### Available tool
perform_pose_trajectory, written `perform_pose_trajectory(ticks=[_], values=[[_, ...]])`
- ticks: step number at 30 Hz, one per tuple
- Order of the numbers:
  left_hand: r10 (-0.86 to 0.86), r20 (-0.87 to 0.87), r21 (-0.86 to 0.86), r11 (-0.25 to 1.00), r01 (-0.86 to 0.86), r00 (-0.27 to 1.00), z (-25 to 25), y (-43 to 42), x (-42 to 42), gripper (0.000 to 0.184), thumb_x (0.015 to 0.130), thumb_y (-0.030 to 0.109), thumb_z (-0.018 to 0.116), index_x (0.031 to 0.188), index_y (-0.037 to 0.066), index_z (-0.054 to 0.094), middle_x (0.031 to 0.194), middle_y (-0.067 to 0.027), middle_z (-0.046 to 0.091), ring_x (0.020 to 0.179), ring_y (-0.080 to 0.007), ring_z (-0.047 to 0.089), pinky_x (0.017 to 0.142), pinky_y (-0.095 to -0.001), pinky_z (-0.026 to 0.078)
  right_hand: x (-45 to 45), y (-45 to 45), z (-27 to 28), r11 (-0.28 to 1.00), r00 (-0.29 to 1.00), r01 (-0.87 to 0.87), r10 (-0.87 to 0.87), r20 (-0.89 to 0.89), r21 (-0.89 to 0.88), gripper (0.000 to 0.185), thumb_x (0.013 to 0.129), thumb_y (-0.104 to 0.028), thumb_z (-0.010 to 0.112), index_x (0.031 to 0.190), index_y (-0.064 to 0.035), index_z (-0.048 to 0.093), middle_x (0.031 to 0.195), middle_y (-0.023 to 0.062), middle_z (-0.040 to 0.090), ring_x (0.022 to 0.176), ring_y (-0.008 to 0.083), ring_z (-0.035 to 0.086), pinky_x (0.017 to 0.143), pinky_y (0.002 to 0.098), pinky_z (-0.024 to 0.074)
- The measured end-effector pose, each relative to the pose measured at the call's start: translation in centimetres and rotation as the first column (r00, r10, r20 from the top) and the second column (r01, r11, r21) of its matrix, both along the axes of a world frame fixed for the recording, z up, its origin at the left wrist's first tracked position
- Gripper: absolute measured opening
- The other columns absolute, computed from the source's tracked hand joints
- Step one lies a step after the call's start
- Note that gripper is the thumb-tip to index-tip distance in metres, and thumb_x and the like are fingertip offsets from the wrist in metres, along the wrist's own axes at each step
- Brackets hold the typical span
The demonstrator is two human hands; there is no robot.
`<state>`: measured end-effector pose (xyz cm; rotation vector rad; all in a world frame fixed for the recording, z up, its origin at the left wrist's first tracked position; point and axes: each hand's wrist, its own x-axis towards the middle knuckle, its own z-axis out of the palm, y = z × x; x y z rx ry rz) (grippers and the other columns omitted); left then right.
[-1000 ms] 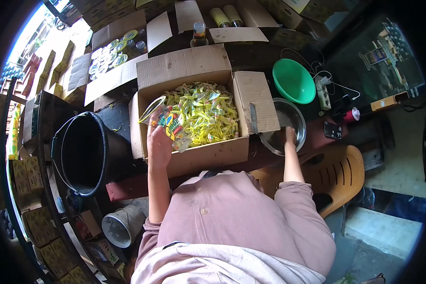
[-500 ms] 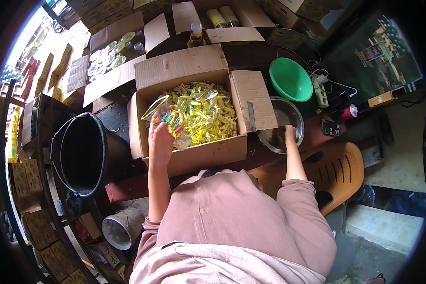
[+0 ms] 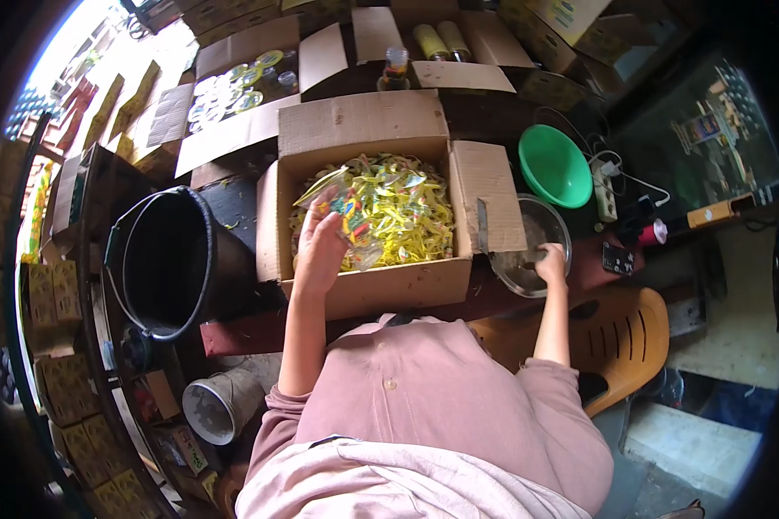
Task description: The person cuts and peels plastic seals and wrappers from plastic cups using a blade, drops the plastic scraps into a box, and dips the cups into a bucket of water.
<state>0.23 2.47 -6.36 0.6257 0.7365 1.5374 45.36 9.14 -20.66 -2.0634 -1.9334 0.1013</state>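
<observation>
My left hand (image 3: 318,251) is closed on a clear plastic packet (image 3: 353,223) printed in red, green and yellow. It holds the packet over the left part of an open cardboard box (image 3: 381,292). Shredded yellow and clear plastic strips (image 3: 413,216) fill that box. Inside a round metal bowl (image 3: 541,223), to the box's right, my right hand (image 3: 552,261) has its fingers drawn together; what they hold, if anything, cannot be made out. A knife (image 3: 482,227) lies on the box's right flap, beside the bowl.
A green plastic basin (image 3: 556,166) sits behind the bowl. Left of the box stands a black bucket (image 3: 169,264). A power strip (image 3: 607,201) with cables and a black phone (image 3: 617,258) are at the right. An orange plastic chair (image 3: 619,333) is below the table edge.
The whole view has shifted slightly, so the scene sits further right and lower. My left hand keeps the packet over the box, turned a little. My right hand stays in the bowl.
</observation>
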Motion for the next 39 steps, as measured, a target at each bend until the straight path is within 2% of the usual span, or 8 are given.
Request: perform_pose_trajectory(ticks=[3,9,13,17,25,30,32,39], values=[[0.021,-0.037,0.024,1.000,-0.021,0.999,0.1,0.6,0.0,0.044,0.085,0.014,0.049,0.127,0.007,0.034,0.124,-0.0132,0.043,0.110,-0.0236,0.047,0.089,-0.0402,0.042,-2.4,0.3,5.6,0.978,0.980,0.125,-0.149,-0.134,-0.169,0.022,0.060,-0.026,0.075,0.068,-0.0069,0.066,0.083,0.0122,0.061,0.081,0.0267,0.059,0.074,0.0367,0.0458],[0.114,-0.116,0.027,0.993,-0.112,0.987,1.4,1.6,0.1,0.046,0.080,0.005,0.060,0.118,0.004,0.035,0.112,-0.0076,0.048,0.100,-0.0130,0.049,0.085,-0.0281,0.043,-3.3,0.2,5.8,0.996,0.939,0.090,-0.076,0.336,-0.026,0.035,0.069,-0.024,0.067,0.102,-0.0150,0.061,0.082,0.0058,0.063,0.087,0.0253,0.058,0.079,0.0457,0.0405],[0.220,-0.348,0.103,0.975,-0.196,0.911,2.5,1.5,0.4,0.055,0.073,-0.003,0.066,0.118,0.003,0.035,0.111,-0.0092,0.048,0.099,-0.0148,0.052,0.081,-0.0256,0.047,-6.0,0.7,10.9,0.905,0.968,0.227,-0.251,-0.020,-0.361,0.051,0.068,-0.010,0.062,0.117,-0.0163,0.050,0.106,0.0035,0.058,0.106,0.0237,0.050,0.087,0.0462,0.0361],[0.232,-0.401,0.145,0.971,-0.188,0.886,2.5,1.1,0.4,0.061,0.068,-0.003,0.070,0.117,0.004,0.034,0.112,-0.0095,0.043,0.102,-0.0159,0.050,0.083,-0.0272,0.049,-5.0,0.0,8.5,0.938,0.975,0.200,-0.163,0.150,-0.282,0.071,0.063,-0.010,0.069,0.128,-0.0157,0.041,0.121,0.0098,0.049,0.113,0.0268,0.045,0.091,0.0429,0.0366],[0.317,-0.507,0.243,0.945,-0.220,0.801,2.7,1.2,0.7,0.063,0.066,-0.002,0.072,0.116,0.006,0.036,0.114,-0.0088,0.044,0.107,-0.0178,0.046,0.088,-0.0319,0.044,-7.8,0.2,10.9,0.931,0.760,0.269,-0.047,-0.648,0.248,0.037,0.074,0.003,0.058,0.110,-0.0005,0.053,0.094,0.0119,0.059,0.073,0.0144,0.057,0.069,0.0293,0.0489],[0.290,-0.488,0.232,0.952,-0.197,0.823,2.4,1.4,1.3,0.064,0.065,0.006,0.076,0.115,0.010,0.036,0.113,-0.0063,0.043,0.107,-0.0169,0.047,0.091,-0.0362,0.039,-17.1,1.5,13.4,0.894,0.602,-0.132,0.416,-0.681,0.429,0.041,0.078,-0.001,0.059,0.117,-0.0003,0.047,0.110,0.0125,0.052,0.096,0.0179,0.053,0.084,0.0302,0.0468],[0.304,-0.389,0.257,0.942,-0.214,0.870,2.6,1.5,1.3,0.061,0.068,-0.005,0.068,0.118,0.005,0.035,0.114,-0.0099,0.046,0.108,-0.0201,0.047,0.087,-0.0335,0.046,-22.1,1.1,13.6,0.880,0.054,-0.357,0.354,-0.934,0.313,0.043,0.080,-0.010,0.062,0.119,-0.0015,0.046,0.117,0.0110,0.049,0.105,0.0193,0.049,0.087,0.0323,0.0451],[0.531,0.071,0.180,0.826,-0.534,0.845,3.5,-0.9,-3.2,0.047,0.079,0.001,0.061,0.119,0.004,0.037,0.109,-0.0091,0.053,0.103,-0.0168,0.052,0.086,-0.0315,0.045,-35.7,-1.5,18.6,0.564,-0.034,-0.813,0.202,-0.979,0.145,0.053,0.075,-0.014,0.069,0.120,-0.0005,0.044,0.108,0.0103,0.055,0.091,0.0139,0.056,0.079,0.0270,0.0473]])
